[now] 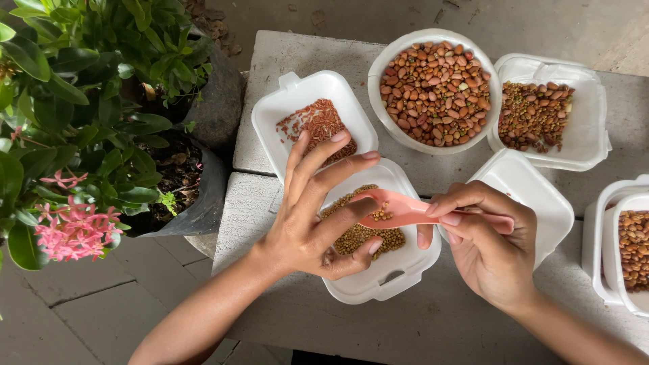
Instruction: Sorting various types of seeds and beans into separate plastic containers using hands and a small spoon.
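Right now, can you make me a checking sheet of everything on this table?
Surface: grey concrete slab, cracked across the middle.
Job's things: pink spoon with a few small seeds, over a white foam tray of greenish-brown seeds.
Clutter: tray of reddish grains; round bowl of peanuts; tray of mixed seeds; empty foam tray; peanut container at the right edge.
Hands: right hand holds the spoon handle; left hand touches the spoon's bowl.
Cables: nothing seen.
Surroundings: potted plants with pink flowers; paved floor.
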